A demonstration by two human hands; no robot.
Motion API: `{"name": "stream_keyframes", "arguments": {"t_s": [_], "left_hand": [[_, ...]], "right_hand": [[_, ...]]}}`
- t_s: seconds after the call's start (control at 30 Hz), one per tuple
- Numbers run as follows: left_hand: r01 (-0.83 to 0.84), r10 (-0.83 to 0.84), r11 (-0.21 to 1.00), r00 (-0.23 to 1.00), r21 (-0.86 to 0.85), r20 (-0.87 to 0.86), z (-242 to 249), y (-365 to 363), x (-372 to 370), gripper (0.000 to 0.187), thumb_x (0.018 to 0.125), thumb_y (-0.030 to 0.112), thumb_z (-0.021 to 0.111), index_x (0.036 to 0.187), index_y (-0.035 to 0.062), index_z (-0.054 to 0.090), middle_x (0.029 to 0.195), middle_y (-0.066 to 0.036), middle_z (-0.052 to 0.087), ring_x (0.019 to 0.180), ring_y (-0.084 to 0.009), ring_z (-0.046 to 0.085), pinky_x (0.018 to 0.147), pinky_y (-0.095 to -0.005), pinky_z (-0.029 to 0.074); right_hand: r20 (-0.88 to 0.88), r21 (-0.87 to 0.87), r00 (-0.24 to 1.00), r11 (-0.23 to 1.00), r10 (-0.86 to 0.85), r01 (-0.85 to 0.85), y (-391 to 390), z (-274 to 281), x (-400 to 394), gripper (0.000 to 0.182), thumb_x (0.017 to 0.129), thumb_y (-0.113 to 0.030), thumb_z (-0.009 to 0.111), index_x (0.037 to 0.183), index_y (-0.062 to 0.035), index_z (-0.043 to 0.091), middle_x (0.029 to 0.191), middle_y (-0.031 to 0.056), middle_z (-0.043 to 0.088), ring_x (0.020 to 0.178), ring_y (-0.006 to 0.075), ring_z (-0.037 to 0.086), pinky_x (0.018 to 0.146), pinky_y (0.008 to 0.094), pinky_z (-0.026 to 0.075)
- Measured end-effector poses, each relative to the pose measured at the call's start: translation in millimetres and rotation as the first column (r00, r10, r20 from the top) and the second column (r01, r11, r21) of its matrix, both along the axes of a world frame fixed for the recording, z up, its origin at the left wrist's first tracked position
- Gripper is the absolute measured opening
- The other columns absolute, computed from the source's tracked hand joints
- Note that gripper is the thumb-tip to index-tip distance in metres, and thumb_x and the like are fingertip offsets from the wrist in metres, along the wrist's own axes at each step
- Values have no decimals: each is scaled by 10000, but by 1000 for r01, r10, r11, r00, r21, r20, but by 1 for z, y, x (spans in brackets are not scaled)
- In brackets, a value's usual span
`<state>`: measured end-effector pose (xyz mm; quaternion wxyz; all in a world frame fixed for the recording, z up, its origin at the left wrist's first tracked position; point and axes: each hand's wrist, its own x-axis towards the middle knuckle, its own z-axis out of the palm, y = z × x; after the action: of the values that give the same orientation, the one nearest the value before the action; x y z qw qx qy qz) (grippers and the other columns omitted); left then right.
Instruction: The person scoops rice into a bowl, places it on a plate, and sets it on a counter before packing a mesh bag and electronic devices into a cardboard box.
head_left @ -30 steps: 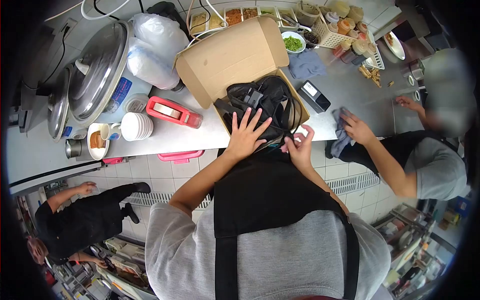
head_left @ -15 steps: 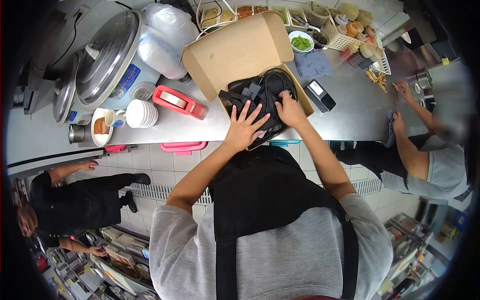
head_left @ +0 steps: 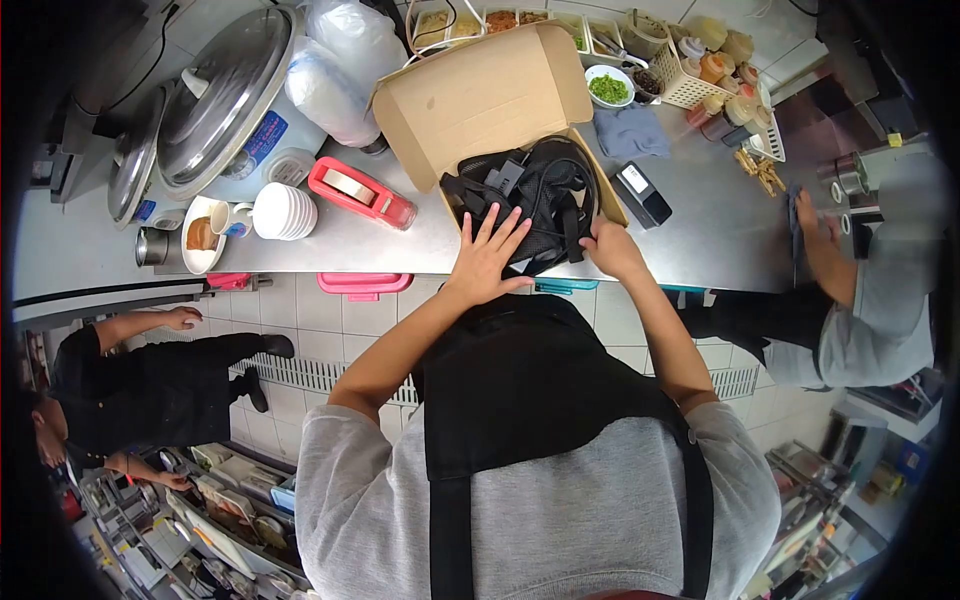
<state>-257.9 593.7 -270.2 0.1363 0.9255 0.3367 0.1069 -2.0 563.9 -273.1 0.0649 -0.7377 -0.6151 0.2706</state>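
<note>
An open cardboard box (head_left: 480,90) stands on the steel counter (head_left: 690,240), its lid raised toward the back. Black straps and mesh gear (head_left: 545,195) fill it, with a small grey buckle-like piece on top. My left hand (head_left: 487,258) lies with fingers spread on the gear's left front part and holds nothing. At the box's right front corner is my right hand (head_left: 612,248), its fingers closed at the edge of the box beside a black strap; what they grip, if anything, is hidden.
Left of the box are a red tape dispenser (head_left: 362,193), stacked white bowls (head_left: 284,211) and large lidded pots (head_left: 225,100). To the right lie a black device (head_left: 641,194), a grey cloth (head_left: 630,133) and a bottle basket (head_left: 690,85). Two people stand at left and right.
My right hand has moved from the middle of the gear to the box's right front corner. My left hand stays on the gear. The co-worker's hand at right has shifted onto a cloth.
</note>
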Motion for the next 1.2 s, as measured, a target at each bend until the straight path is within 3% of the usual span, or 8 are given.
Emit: {"name": "stream_keyframes", "arguments": {"t_s": [0.2,0.33,0.5,0.8,0.9,1.0,1.1,1.2], "left_hand": [[-34,32,999,999,37,32,-5,0,0,755,795,492,585,1405,133,322,1470,-98,264,1366,-348,182,1034,-647,114],[-97,94,994,995,56,42,-12,-6,9,727,796,415,615,1399,125,332,1464,-104,275,1364,-336,197,1044,-628,126],[-55,56,998,995,-11,85,8,-10,5,736,746,351,691,1373,124,378,1460,-105,286,1364,-332,206,1066,-600,111],[-339,160,917,793,209,587,30,8,-42,706,699,260,759,1285,54,423,1212,-169,509,1162,-345,442,947,-450,368],[-641,554,744,437,-186,708,29,61,-54,840,750,319,733,1368,-4,264,1336,-220,364,1175,-336,420,924,-411,393],[-269,781,624,185,-734,596,9,139,-69,911,828,499,606,1445,48,109,1443,-232,209,1286,-350,318,977,-457,359],[63,862,360,359,-931,358,26,151,-70,882,847,591,506,1465,130,77,1473,-210,168,1331,-349,257,984,-514,342],[-44,759,543,452,-838,468,43,113,-54,879,834,638,477,1470,195,62,1460,-179,216,1334,-352,247,955,-571,344]], "right_hand": [[-725,257,656,802,-209,540,46,14,-2,206,850,-114,616,815,-6,444,616,92,552,538,172,547,532,320,441],[101,684,986,729,-133,28,45,-25,-14,149,836,-116,583,872,-18,478,825,133,605,825,279,561,736,406,433],[490,158,872,982,12,-102,19,-9,-34,251,797,-147,524,1001,-69,648,967,135,637,961,296,561,821,505,365],[234,-144,972,987,-38,73,66,58,12,455,851,-400,545,996,26,615,1031,253,617,997,365,598,842,426,483],[131,230,972,960,-195,161,136,59,35,555,822,-417,587,1105,58,541,1050,264,606,1000,377,592,851,445,472],[-90,542,992,831,-92,126,203,19,52,647,787,-362,628,1254,45,443,1019,274,612,983,387,594,842,420,474],[-411,97,909,988,-73,123,210,34,50,620,766,-286,623,1300,-31,435,1025,262,614,983,374,595,847,399,469],[-139,402,976,910,169,-100,178,42,45,473,786,-217,616,1206,-34,498,1005,224,628,858,334,632,781,377,493]]}}
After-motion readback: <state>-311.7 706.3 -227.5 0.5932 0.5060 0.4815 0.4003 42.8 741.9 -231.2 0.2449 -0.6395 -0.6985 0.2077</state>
